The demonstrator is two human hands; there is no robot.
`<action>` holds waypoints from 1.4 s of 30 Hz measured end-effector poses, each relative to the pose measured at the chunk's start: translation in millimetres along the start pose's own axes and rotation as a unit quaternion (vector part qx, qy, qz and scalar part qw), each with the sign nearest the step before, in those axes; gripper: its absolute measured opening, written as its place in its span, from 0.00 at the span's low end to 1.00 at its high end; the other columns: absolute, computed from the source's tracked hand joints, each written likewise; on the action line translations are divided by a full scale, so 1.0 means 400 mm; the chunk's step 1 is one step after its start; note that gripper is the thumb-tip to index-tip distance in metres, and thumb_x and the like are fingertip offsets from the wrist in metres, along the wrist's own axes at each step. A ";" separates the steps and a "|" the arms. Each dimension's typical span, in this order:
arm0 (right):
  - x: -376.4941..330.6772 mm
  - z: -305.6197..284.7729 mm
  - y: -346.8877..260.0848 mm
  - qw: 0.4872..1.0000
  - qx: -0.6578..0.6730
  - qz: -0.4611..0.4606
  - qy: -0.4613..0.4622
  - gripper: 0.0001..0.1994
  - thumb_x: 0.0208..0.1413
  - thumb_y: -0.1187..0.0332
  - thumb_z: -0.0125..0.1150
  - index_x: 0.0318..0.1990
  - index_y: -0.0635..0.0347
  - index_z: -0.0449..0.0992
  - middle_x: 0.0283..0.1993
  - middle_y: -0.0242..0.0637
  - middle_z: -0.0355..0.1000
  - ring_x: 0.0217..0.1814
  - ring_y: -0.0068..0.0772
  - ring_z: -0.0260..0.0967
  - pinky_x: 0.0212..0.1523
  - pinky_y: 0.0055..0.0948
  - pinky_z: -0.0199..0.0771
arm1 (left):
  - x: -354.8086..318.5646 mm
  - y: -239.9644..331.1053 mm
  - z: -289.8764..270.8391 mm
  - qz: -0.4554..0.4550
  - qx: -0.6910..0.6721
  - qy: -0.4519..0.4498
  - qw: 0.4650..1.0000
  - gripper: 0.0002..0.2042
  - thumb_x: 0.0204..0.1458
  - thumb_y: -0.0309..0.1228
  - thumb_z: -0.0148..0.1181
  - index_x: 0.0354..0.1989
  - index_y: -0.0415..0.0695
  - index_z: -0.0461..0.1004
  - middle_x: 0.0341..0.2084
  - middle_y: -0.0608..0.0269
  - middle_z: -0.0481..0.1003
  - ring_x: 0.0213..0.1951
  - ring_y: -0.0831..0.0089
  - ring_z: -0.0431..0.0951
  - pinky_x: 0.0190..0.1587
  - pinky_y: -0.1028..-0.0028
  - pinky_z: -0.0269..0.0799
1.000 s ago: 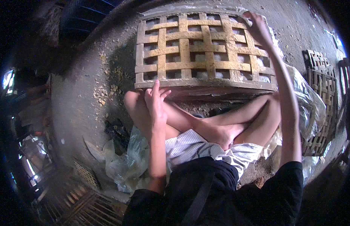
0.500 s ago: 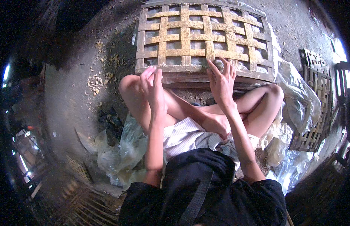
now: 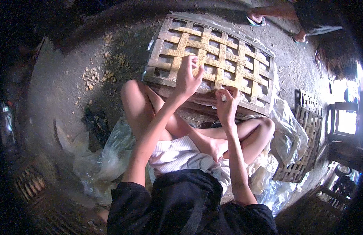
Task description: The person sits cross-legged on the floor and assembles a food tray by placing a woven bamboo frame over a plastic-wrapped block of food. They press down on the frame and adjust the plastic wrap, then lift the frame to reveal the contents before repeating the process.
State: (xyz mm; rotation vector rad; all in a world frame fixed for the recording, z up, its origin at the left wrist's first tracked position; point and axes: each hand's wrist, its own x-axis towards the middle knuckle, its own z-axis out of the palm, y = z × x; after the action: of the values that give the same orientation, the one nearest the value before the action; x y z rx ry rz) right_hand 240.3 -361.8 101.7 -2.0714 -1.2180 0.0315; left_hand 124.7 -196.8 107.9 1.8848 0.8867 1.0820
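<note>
Head camera view: a flat wooden crate [image 3: 221, 62] with a woven slat top is seen on the dirt floor [image 3: 123, 58], set at a slant before a pair of crossed bare legs [image 3: 138, 105]. Through the gaps in the crate's slats, pale, rounded contents [image 3: 206, 85] can be glimpsed. The left hand [image 3: 188, 78] is held over the near left part of the crate, its fingers curled and the thumb set apart from them; whether the slats are touched cannot be told. The right hand [image 3: 227, 105] is placed at the crate's near edge, right of its middle, with fingers bent and tips drawn close; whether anything is pinched between them cannot be made out. The crate is thus found beneath the left hand and just beyond the right. Yellowish crumbs [image 3: 93, 78] are scattered left of the crate. Crumpled clear plastic [image 3: 289, 133] is bunched near its right end, and beside that, farther from the crate, a second woven panel [image 3: 306, 129] is propped or laid. Beyond the crate's far right corner, a co-worker's sandalled foot [image 3: 256, 19] is caught in view.
</note>
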 end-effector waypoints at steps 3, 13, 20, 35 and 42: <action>0.008 -0.014 0.010 1.000 -0.012 -0.021 -0.013 0.04 0.54 0.76 0.68 0.37 0.60 0.82 0.48 0.46 0.70 0.55 0.50 0.67 0.60 0.46 0.65 | -0.024 -0.011 0.021 0.031 0.002 -0.005 0.999 0.14 0.61 0.27 0.62 0.53 0.38 0.70 0.44 0.51 0.76 0.43 0.62 0.79 0.49 0.64 0.75; 0.357 -0.502 0.690 0.955 -0.251 -0.074 0.139 0.05 0.56 0.74 0.68 0.36 0.66 0.78 0.33 0.38 0.78 0.35 0.34 0.75 0.41 0.36 0.75 | -0.096 -0.003 0.037 0.158 0.159 -0.035 0.974 0.13 0.57 0.30 0.61 0.48 0.40 0.73 0.44 0.51 0.73 0.50 0.53 0.73 0.56 0.54 0.67; 0.359 -0.667 0.799 0.924 -0.375 0.071 0.012 0.14 0.62 0.65 0.65 0.50 0.65 0.78 0.48 0.45 0.78 0.50 0.43 0.75 0.55 0.41 0.73 | -0.098 -0.013 0.062 0.159 0.149 -0.066 0.974 0.09 0.56 0.32 0.62 0.39 0.41 0.75 0.43 0.52 0.71 0.49 0.56 0.71 0.54 0.53 0.68; 0.334 0.035 0.261 0.975 -0.213 0.065 -0.026 0.30 0.69 0.47 0.56 0.70 0.57 0.69 0.76 0.51 0.60 0.79 0.56 0.52 0.76 0.57 0.52 | -0.102 -0.028 0.041 0.167 0.294 -0.151 0.929 0.25 0.53 0.38 0.69 0.55 0.39 0.71 0.56 0.49 0.69 0.60 0.51 0.69 0.64 0.51 0.64; 0.322 0.014 0.255 0.993 -0.119 -0.011 -0.013 0.17 0.63 0.58 0.65 0.54 0.56 0.82 0.60 0.45 0.76 0.67 0.52 0.67 0.66 0.50 0.65 | -0.098 -0.025 0.038 0.146 0.314 -0.143 0.927 0.28 0.46 0.39 0.73 0.54 0.40 0.71 0.56 0.51 0.70 0.60 0.53 0.69 0.64 0.53 0.64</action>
State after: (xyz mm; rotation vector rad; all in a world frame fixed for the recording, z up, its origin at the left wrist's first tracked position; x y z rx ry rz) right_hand 386.0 -289.5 78.4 -2.2659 -1.3142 -0.1024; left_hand 121.1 -229.7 79.9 2.6969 0.8608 0.6890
